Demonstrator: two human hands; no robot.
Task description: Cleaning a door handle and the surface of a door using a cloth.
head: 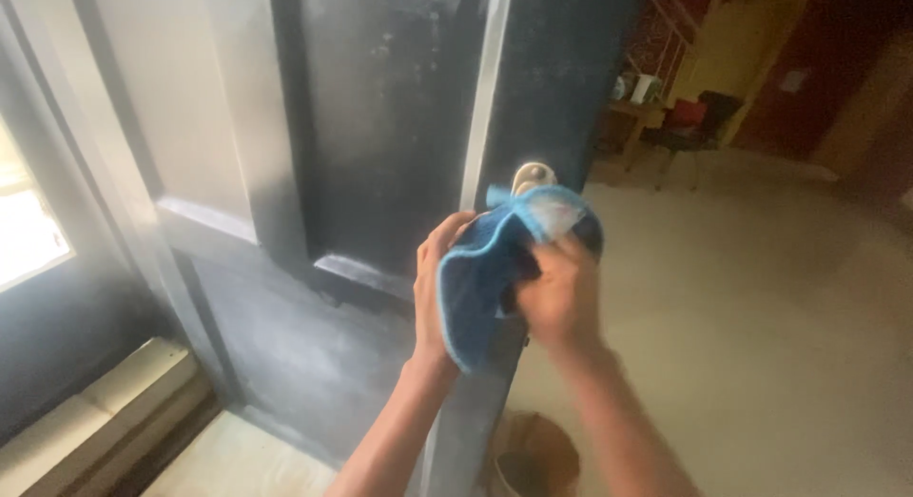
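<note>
At the centre of the head view, a blue cloth (480, 288) with a lighter blue stitched edge is held up in front of the edge of a dark door (380, 126). The left hand (436, 297) is at the 9 o'clock side of the cloth; its fingers curl around the cloth from behind and grasp it. The right hand (561, 292) is at the 3 o'clock side, clenched on the bunched upper part of the cloth; this hand is motion-blurred, so individual finger positions cannot be told. Both hands hold the same cloth.

A metal door handle (533, 176) projects from the door edge at 12 o'clock from the cloth, just above the bunched fabric. Whether the cloth touches the handle cannot be told.

The door carries recessed panels and shows pale dusty smears on its dark surface. A pale door frame (114, 212) runs at 9 o'clock, with a bright window (24, 231) beyond it.

At 6 o'clock, between the forearms, a brown round container (533, 459) stands on the light floor (761, 345). At 1 o'clock, well apart from the hands, a dark chair (689, 126) with a red item on it stands beside a small wooden desk (632, 112).
</note>
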